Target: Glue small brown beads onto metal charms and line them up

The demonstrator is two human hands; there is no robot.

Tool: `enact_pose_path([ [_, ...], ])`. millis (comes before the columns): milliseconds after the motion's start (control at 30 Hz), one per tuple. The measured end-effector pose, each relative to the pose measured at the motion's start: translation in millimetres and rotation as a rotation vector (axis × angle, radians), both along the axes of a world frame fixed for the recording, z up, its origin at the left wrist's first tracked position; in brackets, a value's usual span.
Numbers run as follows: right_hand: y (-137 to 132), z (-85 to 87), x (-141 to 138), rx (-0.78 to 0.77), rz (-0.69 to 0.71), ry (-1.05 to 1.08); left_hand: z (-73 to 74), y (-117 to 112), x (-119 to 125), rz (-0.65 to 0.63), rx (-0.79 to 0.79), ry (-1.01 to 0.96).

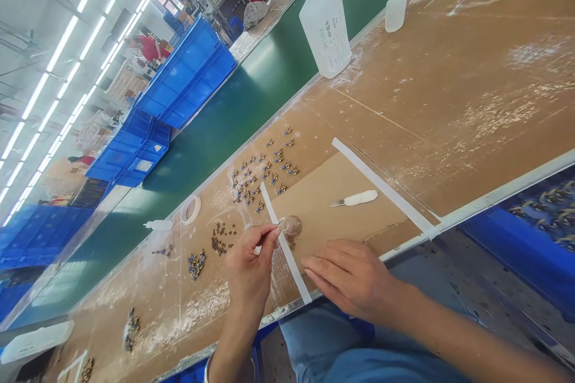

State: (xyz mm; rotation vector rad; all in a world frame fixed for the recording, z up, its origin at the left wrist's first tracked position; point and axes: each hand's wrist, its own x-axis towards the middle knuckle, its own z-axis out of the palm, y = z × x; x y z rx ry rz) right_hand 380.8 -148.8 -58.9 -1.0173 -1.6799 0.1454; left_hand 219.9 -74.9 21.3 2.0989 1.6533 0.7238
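My left hand [251, 260] is pinched, thumb and forefinger tips together, at the near-left rim of a small clear cup [293, 226]. Whatever sits in the pinch is too tiny to name. Close by on the right, my right hand [353, 278] lies with its fingers stretched out on the cardboard surface [332, 191] by the front edge, holding nothing that shows. A white-handled craft knife [359, 198] rests beyond it. Past the left hand are several small brown round pieces [218, 238]. Many small blue-and-gold pieces [267, 167] are spread behind the cup.
White tape strips [381, 188] mark the cardboard. A large bottle with a blue cap [327, 30] and a dropper bottle [396, 6] stand toward the back. A tape roll [191, 209] lies leftward. A green belt [265, 66] runs behind; blue crates [184, 72] line its far side.
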Motion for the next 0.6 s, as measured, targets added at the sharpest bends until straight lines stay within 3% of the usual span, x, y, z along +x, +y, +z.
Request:
enact_pose_path([
  [400,2,0.9,2,-0.015,0.008,-0.005,2.8,3,3,-0.01,-0.008,0.088],
  [600,0,-0.2,3,-0.001,0.009,0.015,16.0,-19,-16,0.169,0.028,-0.019],
])
